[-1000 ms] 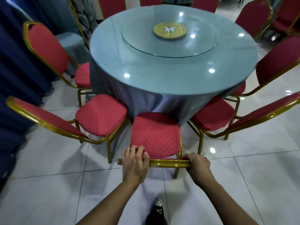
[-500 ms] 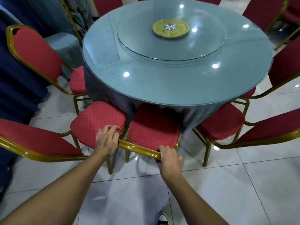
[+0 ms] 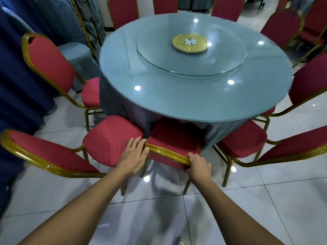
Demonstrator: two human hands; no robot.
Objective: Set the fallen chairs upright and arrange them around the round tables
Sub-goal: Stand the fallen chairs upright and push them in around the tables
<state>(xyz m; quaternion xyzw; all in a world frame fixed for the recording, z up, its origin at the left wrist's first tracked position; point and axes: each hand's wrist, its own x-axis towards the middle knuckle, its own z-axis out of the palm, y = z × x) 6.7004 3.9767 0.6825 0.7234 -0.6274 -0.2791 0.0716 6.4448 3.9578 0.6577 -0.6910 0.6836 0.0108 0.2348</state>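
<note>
Both hands are on the gold top rail of a red-cushioned banquet chair (image 3: 174, 138) that stands upright at the near edge of the round table (image 3: 177, 96), its seat pushed partly under the grey-blue tablecloth (image 3: 123, 105). The left hand (image 3: 134, 154) lies over the rail's left end with its fingers fairly straight and spread, the fingertips reaching toward the seat of the neighbouring chair on the left (image 3: 111, 138); whether the thumb wraps beneath the rail cannot be told. The right hand (image 3: 199, 165) grips the rail's right end, fingers curled round it. That left neighbour stands just beside the held chair, seat edges nearly touching. Farther left, another red chair (image 3: 53, 66) faces the table with its seat tucked against the cloth. On the right, a fourth chair (image 3: 244, 138) stands close to the held one, also pointing at the table. More red chairs ring the far side. On the glass tabletop sits a glass turntable (image 3: 203, 66) with a gold hub (image 3: 190, 43) at its centre. The floor is glossy white tile (image 3: 265, 200).
</note>
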